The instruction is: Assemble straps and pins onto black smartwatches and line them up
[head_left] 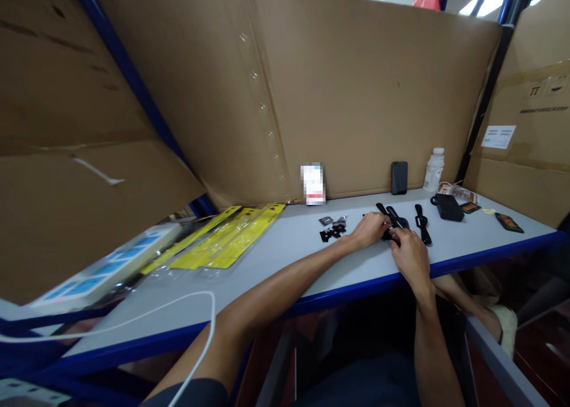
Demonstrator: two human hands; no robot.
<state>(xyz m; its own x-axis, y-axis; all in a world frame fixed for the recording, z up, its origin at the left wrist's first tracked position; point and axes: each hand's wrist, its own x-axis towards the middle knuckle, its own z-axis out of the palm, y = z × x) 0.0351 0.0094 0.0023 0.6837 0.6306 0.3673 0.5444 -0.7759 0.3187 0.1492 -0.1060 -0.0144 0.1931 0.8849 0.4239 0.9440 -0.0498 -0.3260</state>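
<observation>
My left hand point(371, 229) and my right hand point(410, 254) meet near the front of the table, fingers bent and closed around a small dark piece that they mostly hide. Just behind the fingers lie long black plastic pieces point(398, 218) with widened middles. A similar black piece point(423, 224) rests to the right, apart from my right hand. Left of my left hand sits a small cluster of black parts point(332, 233), with shiny metal bits point(341, 220) and a flat grey square point(326, 220) beside it.
Yellow-backed clear packages point(231, 240) and a white-and-blue box point(107, 270) lie left. At the back stand a blurred-out upright item point(313, 184), a dark phone-like slab point(399, 177) and a bottle point(433, 169). A black case point(447, 207) sits right. A white cable point(211, 312) crosses the front left.
</observation>
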